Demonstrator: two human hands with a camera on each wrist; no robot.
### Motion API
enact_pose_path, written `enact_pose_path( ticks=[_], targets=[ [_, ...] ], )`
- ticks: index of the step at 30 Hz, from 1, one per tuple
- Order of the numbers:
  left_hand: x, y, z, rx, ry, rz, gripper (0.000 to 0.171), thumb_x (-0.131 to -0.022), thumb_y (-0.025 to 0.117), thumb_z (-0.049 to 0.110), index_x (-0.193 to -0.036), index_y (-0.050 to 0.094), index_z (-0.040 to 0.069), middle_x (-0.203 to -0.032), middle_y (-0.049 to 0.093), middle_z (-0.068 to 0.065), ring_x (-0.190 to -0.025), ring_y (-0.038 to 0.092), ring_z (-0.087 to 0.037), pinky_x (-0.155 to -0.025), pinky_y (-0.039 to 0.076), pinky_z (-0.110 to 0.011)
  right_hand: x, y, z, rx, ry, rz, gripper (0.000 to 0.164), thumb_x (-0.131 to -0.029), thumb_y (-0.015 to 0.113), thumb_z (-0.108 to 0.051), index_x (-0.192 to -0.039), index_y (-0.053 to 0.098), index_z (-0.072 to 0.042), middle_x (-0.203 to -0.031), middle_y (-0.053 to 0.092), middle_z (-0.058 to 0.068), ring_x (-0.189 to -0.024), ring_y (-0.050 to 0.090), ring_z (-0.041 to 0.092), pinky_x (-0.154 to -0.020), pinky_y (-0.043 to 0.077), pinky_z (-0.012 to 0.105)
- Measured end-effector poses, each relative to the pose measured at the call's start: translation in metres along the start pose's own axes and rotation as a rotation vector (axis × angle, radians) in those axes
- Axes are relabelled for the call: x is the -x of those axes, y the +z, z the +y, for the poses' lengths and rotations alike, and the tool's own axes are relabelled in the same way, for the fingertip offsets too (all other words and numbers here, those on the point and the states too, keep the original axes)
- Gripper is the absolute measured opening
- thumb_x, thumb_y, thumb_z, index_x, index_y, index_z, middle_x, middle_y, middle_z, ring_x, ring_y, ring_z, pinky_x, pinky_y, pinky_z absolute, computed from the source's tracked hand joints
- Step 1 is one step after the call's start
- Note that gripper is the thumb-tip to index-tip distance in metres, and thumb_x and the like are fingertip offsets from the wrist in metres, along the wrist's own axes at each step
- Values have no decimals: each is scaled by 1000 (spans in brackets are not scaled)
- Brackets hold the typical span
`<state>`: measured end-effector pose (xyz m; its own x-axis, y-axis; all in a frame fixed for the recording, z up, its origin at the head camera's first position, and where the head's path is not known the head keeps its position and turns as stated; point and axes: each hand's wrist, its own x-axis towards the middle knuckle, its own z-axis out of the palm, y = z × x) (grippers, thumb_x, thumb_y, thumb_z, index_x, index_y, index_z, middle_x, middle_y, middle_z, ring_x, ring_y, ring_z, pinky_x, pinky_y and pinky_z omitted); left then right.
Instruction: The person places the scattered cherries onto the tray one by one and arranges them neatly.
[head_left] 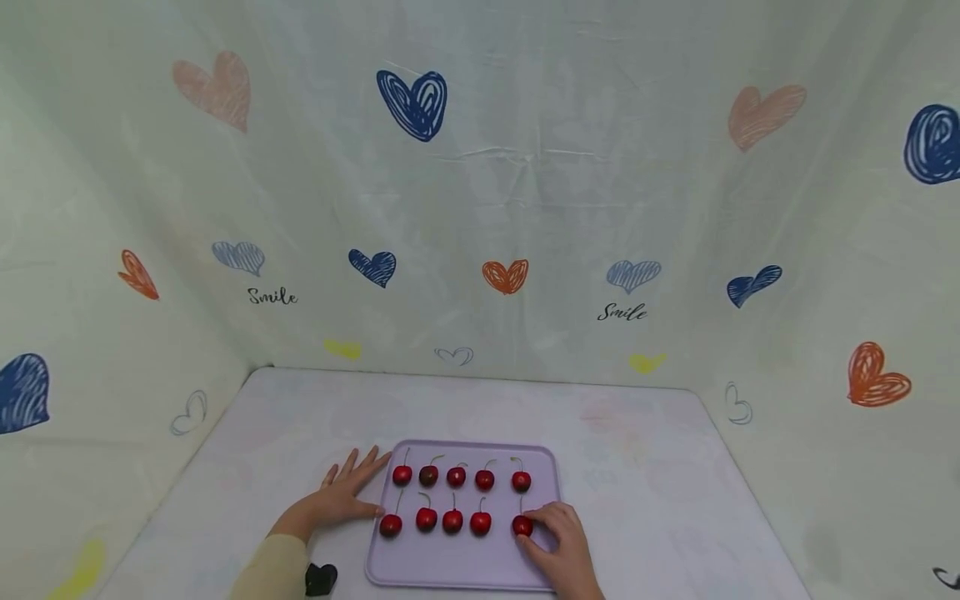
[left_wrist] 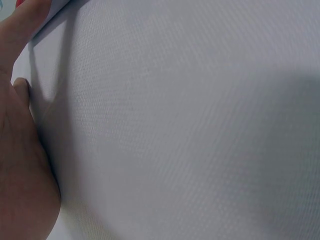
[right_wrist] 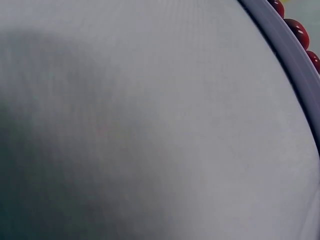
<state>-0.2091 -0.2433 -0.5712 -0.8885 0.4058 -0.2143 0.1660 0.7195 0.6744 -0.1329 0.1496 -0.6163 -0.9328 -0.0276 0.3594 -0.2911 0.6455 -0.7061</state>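
A lilac tray (head_left: pixel 450 562) holds two rows of red cherries with green stems. My right hand (head_left: pixel 562 542) pinches the rightmost cherry (head_left: pixel 522 525) of the near row between thumb and fingers, low over the tray. Behind it lies another cherry (head_left: pixel 521 481), set apart by a gap from the far row's others. At the tray's left side my left hand (head_left: pixel 337 502) rests with spread fingers, thumb and fingertips by the rim. The left wrist view shows part of this hand (left_wrist: pixel 22 165); in the right wrist view the right hand is out of sight.
The tray stands on a white table (head_left: pixel 637 467). A black heart-shaped patch (head_left: pixel 321 579) shows left of the tray, near my sleeve (head_left: pixel 272 568). White curtains (head_left: pixel 495 200) printed with hearts surround the table at the back and sides.
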Motion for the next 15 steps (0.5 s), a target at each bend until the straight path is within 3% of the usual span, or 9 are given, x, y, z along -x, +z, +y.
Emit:
enact_pose_path(
  ticks=[4,10,15],
  targets=[
    [-2,0,-1,8,7,-8,92,-79,75,46,-154,31,16,-159,13,-25,-143,-9,-49,-108,-12,-65,-1,0,1,-8,-6,5,33,-71,87,-23,-97,71,-34,-92,61,-29,-100,49,5,-89,44,32],
    [-4,3,-6,-21,-12,-1,92,-78,73,51,-154,30,25,-160,12,-21,-144,-8,-45,-110,-10,-63,-1,1,3,-13,9,-9,31,-71,87,-23,-97,72,-33,-92,62,-28,-101,49,5,-90,44,32],
    [-1,1,-2,23,11,1,92,-78,74,50,-154,31,21,-159,12,-25,-143,-10,-48,-108,-14,-64,-1,0,2,9,30,-32,29,-74,85,-29,-101,72,-32,-94,61,-27,-101,49,6,-90,46,35]
  ],
)
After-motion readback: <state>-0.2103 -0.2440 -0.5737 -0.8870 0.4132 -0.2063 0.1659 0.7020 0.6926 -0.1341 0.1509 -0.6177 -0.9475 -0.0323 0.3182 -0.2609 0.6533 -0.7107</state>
